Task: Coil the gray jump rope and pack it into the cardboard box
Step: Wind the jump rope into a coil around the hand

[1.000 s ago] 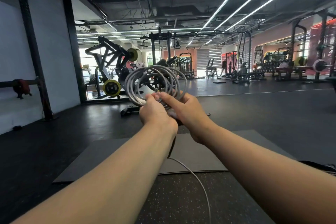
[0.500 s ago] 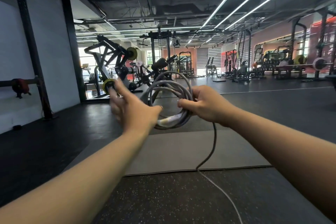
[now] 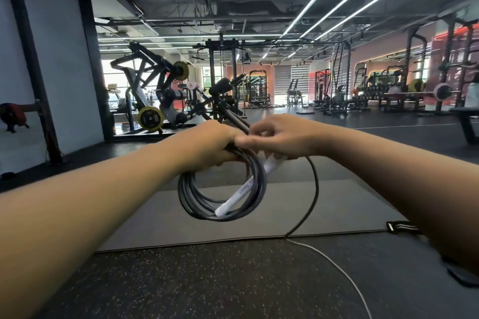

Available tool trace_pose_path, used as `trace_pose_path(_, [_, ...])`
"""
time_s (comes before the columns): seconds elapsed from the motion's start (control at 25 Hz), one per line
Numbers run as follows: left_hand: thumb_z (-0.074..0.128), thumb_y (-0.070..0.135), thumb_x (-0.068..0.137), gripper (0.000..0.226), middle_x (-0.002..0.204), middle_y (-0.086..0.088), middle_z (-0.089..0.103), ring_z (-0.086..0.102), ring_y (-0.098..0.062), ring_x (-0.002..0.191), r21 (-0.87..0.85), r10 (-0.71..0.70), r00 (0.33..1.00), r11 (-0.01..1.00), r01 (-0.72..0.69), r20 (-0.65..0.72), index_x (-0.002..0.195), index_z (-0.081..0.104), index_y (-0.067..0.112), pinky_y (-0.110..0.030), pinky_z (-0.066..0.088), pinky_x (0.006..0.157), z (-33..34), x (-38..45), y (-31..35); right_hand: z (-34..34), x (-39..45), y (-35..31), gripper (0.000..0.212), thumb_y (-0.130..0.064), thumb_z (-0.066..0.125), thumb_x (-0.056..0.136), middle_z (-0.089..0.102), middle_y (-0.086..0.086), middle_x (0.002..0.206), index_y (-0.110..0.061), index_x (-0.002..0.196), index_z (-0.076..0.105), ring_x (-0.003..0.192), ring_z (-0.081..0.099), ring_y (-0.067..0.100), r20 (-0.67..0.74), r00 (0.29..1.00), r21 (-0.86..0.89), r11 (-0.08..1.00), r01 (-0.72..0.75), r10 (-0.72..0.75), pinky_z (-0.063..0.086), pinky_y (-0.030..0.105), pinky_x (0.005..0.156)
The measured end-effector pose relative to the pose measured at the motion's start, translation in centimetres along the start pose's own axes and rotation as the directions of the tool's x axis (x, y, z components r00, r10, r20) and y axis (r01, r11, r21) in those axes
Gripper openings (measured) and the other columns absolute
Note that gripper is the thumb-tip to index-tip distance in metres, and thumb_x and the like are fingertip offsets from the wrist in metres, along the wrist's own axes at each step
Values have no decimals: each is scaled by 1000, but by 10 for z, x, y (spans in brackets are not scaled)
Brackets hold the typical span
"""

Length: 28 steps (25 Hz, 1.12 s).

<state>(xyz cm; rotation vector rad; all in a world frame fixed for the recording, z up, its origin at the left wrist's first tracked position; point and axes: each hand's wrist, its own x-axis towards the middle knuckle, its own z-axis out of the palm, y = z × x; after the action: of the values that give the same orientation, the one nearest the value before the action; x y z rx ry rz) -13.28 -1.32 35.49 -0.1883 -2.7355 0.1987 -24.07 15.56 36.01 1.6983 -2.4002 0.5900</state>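
Jump rope: I see the gray jump rope (image 3: 223, 198) wound into several round loops that hang in the air below both hands, above the gray floor mat (image 3: 160, 217).
Handle: a white handle (image 3: 245, 190) with faint lettering I cannot read lies slantwise across the coil, its upper end at my right hand.
Loose end: one strand leaves the right hand, curves down past the coil and meets the mat's front edge, then runs on as a paler cord over the speckled floor (image 3: 207, 287) and out of the frame at the bottom.
Left hand: my left hand (image 3: 207, 144) is closed around the top of the coil, gripping the loops together.
Right hand: my right hand (image 3: 282, 136) pinches the rope and handle top with thumb and fingers, just beside the left hand.
Hard to make out: the fingers hide where the loops cross; my right forearm cuts off a black strap with white stripes (image 3: 400, 227) on the mat.
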Motion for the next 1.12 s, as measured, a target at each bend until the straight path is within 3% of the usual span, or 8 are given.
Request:
trace_pose_path(0.12, [55, 23, 98, 9, 76, 9, 60, 55, -13, 73, 108, 2, 1000, 994, -2, 3, 91, 61, 23, -31, 39, 64, 2, -12, -6, -9, -8, 16, 74, -73, 41, 93, 62, 3, 56, -7, 82, 73, 49, 56, 18, 7, 987, 77, 984, -159, 159, 44, 26, 57])
trace_pose_path(0.24, [52, 23, 98, 15, 77, 6, 62, 56, -14, 71, 92, -117, 993, 989, 119, -28, 84, 55, 25, -36, 48, 66, 3, -26, -22, -13, -19, 43, 63, -62, 61, 92, 51, 5, 52, -2, 73, 68, 44, 47, 20, -6, 978, 215, 955, -204, 210, 40, 23, 47])
trace_pose_path(0.52, [52, 19, 99, 21, 74, 1, 65, 57, -20, 69, -333, -393, 873, 896, 293, -289, 82, 64, 21, -34, 42, 59, 21, -29, -33, 11, -24, 59, 44, -49, 70, 91, 41, 3, 56, -6, 83, 70, 45, 40, 20, -124, 947, 610, 775, -162, 295, 36, 29, 48])
trace_pose_path(0.68, [51, 28, 99, 28, 64, 4, 54, 52, -24, 65, -733, -700, 650, 602, 316, -295, 76, 65, 20, -37, 46, 65, 30, -13, -22, 22, -13, 50, 36, -44, 68, 95, 48, 7, 62, -8, 90, 71, 50, 48, 22, -164, 935, 743, 663, -93, 315, 46, 30, 50])
trace_pose_path(0.8, [52, 32, 99, 35, 58, 1, 49, 48, -24, 54, -979, -932, 349, 156, 132, -101, 66, 58, 20, -41, 50, 66, 38, 1, -6, 38, -3, 34, 48, -56, 63, 93, 58, 9, 76, -9, 100, 71, 55, 51, 19, -108, 946, 878, 476, -54, 306, 47, 32, 55])
trace_pose_path(0.92, [52, 34, 99, 39, 64, -2, 57, 61, -28, 67, -990, -993, 66, -101, -101, 95, 63, 53, 20, -44, 59, 80, 41, 14, 10, 55, 6, 7, 76, -80, 58, 75, 60, 8, 97, -12, 108, 68, 61, 43, 14, 28, 979, 942, 323, -94, 201, 37, 29, 58])
trace_pose_path(1.0, [50, 36, 100, 38, 75, -7, 65, 69, -30, 76, -956, -979, -3, -196, -219, 202, 65, 50, 20, -45, 59, 81, 43, 18, 21, 72, 10, -14, 56, -68, 68, 81, 62, 2, 92, -16, 103, 70, 58, 39, 10, 21, 986, 927, 366, -82, 167, 32, 25, 55])
trace_pose_path(1.12, [46, 37, 103, 37, 81, -7, 68, 64, -25, 68, -974, -984, 16, -178, -137, 178, 71, 52, 20, -34, 54, 73, 49, 16, 42, 90, 20, -38, 26, -41, 68, 96, 69, -6, 70, -17, 88, 74, 49, 47, 7, -165, 925, 936, 351, 37, 344, 33, 20, 45])
